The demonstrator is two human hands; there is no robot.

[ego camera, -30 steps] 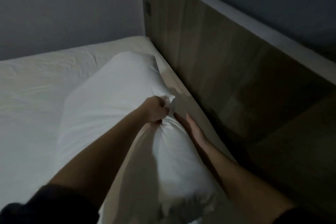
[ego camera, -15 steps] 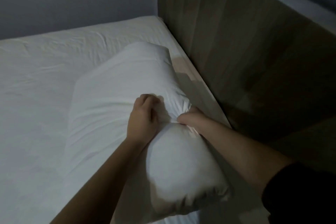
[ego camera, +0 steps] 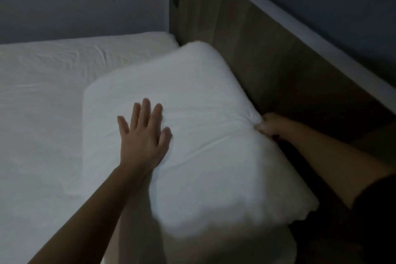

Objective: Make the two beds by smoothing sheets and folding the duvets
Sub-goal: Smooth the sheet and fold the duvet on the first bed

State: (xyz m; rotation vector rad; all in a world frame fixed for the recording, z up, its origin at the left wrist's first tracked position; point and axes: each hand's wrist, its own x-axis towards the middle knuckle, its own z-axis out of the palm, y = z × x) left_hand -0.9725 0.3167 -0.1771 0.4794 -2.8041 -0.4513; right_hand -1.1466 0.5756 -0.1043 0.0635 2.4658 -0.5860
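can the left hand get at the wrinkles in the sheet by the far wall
Probably yes: the left hand lies flat on the pillow, holding nothing, and the wrinkled sheet beyond it is bare, with nothing in between. It may need a forward lean.

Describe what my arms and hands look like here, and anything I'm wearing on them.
The left hand and right hand are bare: no gloves, no watch or bracelet at either wrist. Both forearms are uncovered. A dark sleeve starts further up the right arm; no sleeve shows on the left arm. The light is too dim to rule out a thin ring.
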